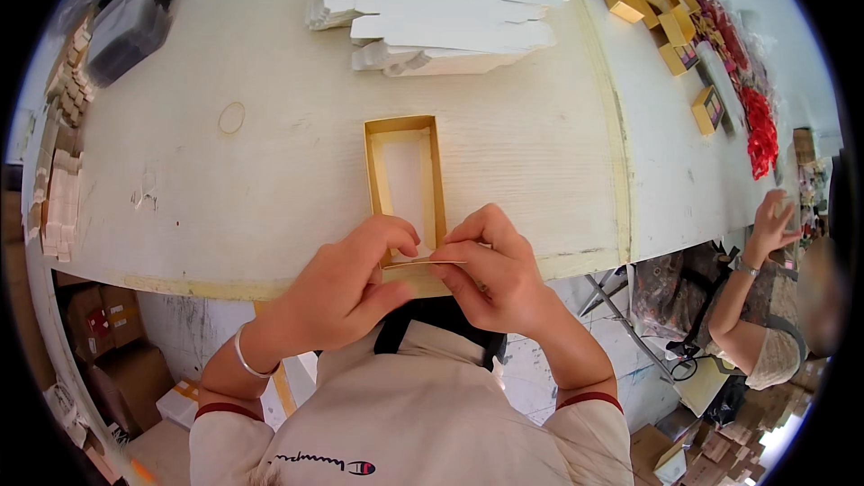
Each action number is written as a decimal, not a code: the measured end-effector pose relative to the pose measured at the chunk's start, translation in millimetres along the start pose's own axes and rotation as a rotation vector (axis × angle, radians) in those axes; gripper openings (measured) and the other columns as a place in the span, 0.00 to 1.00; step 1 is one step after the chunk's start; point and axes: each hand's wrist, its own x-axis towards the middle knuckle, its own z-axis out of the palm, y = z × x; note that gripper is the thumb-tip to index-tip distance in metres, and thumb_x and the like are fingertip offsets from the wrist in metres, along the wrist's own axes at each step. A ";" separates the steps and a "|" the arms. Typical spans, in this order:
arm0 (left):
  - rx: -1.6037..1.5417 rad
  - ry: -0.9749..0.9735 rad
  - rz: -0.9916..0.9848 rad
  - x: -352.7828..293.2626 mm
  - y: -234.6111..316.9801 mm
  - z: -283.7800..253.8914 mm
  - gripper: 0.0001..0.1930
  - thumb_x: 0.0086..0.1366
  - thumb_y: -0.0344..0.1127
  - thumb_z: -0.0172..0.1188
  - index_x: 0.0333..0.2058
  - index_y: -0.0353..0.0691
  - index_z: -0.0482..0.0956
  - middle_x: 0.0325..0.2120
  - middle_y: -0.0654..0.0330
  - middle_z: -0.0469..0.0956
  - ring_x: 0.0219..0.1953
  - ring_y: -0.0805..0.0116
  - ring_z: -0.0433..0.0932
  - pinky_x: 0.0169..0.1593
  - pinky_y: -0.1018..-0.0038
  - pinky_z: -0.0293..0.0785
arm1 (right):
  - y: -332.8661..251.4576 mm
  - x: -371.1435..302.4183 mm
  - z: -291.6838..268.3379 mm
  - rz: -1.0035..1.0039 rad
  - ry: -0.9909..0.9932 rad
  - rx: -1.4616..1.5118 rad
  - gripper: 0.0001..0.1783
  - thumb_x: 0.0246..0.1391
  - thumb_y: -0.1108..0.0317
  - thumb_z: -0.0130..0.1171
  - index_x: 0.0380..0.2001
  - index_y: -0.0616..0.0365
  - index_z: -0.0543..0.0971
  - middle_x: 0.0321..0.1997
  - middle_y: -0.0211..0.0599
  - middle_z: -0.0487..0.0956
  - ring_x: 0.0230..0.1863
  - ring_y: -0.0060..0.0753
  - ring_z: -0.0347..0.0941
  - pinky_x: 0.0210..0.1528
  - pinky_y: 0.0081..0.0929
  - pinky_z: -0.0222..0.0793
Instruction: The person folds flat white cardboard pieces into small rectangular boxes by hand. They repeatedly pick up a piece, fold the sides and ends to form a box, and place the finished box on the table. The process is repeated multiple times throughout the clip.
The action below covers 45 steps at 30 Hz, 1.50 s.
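The gold-walled, white-bottomed rectangular card box (404, 175) lies open side up on the pale wooden counter (531, 171), its near end at the front edge. That places its end wall close to the person's body, seemingly so both hands can meet there. The right hand (493, 268) is closed, thumb and fingers pinching the thin edge of the end wall. The left hand (346, 277) is half-curled round the near left corner, thumb apart from the forefinger — whether it presses the card cannot be told. Both hands hide the near corners. Beyond the box sits a stack of flat white card blanks (454, 13), well apart; a thin tan loop (231, 118) lies to the left, small gold boxes (678, 25) and a shiny red bundle (760, 135) far right.
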 end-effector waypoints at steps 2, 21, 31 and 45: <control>0.093 0.063 0.019 -1.8 -0.2 7.9 0.13 0.66 0.27 0.53 0.48 0.36 0.66 0.43 0.53 0.74 0.23 0.60 0.73 0.31 0.70 0.70 | -1.6 5.4 -1.1 0.059 -0.016 -0.007 0.07 0.44 0.80 0.63 0.27 0.63 0.75 0.32 0.40 0.67 0.23 0.39 0.67 0.22 0.32 0.63; 0.529 0.369 0.246 -7.2 -12.6 23.1 0.15 0.60 0.26 0.62 0.47 0.39 0.73 0.26 0.56 0.75 0.24 0.60 0.71 0.25 0.69 0.69 | -13.7 14.8 3.1 0.336 -0.107 -0.116 0.08 0.50 0.74 0.61 0.31 0.63 0.72 0.26 0.38 0.67 0.20 0.40 0.67 0.20 0.33 0.60; 0.674 0.441 0.322 -1.2 -8.5 11.3 0.15 0.57 0.29 0.65 0.45 0.38 0.79 0.36 0.57 0.76 0.31 0.63 0.71 0.29 0.71 0.69 | -5.1 3.5 12.8 0.062 -0.024 -0.371 0.18 0.49 0.75 0.64 0.45 0.64 0.76 0.30 0.36 0.68 0.23 0.33 0.66 0.19 0.27 0.61; 0.854 0.031 0.213 9.4 12.2 -4.0 0.10 0.47 0.23 0.61 0.32 0.33 0.77 0.28 0.59 0.74 0.22 0.65 0.72 0.22 0.74 0.69 | -4.6 27.3 -3.0 -0.098 -0.308 -0.489 0.07 0.48 0.70 0.60 0.24 0.59 0.72 0.25 0.33 0.64 0.26 0.31 0.65 0.26 0.28 0.62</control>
